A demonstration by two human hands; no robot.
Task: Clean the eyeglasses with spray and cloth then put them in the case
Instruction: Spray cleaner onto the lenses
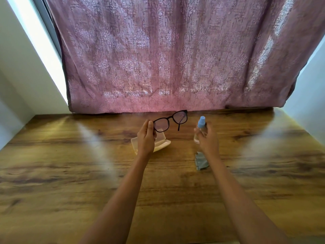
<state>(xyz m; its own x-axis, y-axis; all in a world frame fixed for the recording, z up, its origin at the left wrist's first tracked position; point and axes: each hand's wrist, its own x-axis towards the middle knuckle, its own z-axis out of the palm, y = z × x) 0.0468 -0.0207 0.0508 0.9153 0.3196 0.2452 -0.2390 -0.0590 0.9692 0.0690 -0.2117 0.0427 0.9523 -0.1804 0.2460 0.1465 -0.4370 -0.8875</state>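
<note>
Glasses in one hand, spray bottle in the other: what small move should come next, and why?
Probably spray the lenses: the left hand holds the eyeglasses up, the right hand grips the spray bottle beside them, and the cloth lies unused on the table.

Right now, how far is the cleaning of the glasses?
Early stage. Done: the case lies open on the table. In hand: the left hand holds the eyeglasses up, and the right hand holds the spray bottle. Left: wiping with the cloth, which lies on the table, then casing them.
</note>
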